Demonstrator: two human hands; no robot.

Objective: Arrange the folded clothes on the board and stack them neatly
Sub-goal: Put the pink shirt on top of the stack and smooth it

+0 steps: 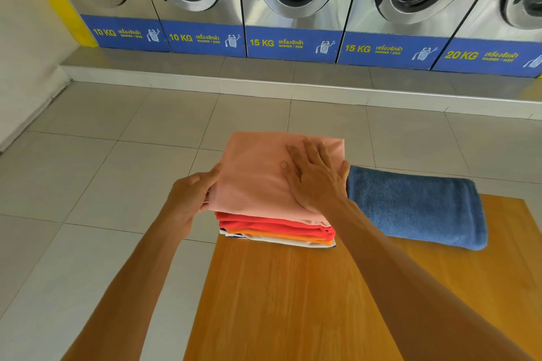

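Observation:
A stack of folded clothes stands at the far left corner of the wooden board (pixel 278 296). Its top piece is a salmon-pink garment (pixel 255 179); under it lie red folds (pixel 272 224), an orange one (pixel 287 236) and a white one with a dark edge (pixel 281 241). My left hand (pixel 190 196) grips the left edge of the pink garment, thumb on top. My right hand (pixel 315 176) lies flat on the pink garment's right half, fingers spread. A folded blue towel (pixel 416 208) rests on the board just right of the stack.
The board's near part shows bare wood. Beyond it is a grey tiled floor (pixel 117 170), then a raised step (pixel 264 79) carrying a row of steel front-loading washers (pixel 296 6) with blue labels. A wall (pixel 26 47) stands at the left.

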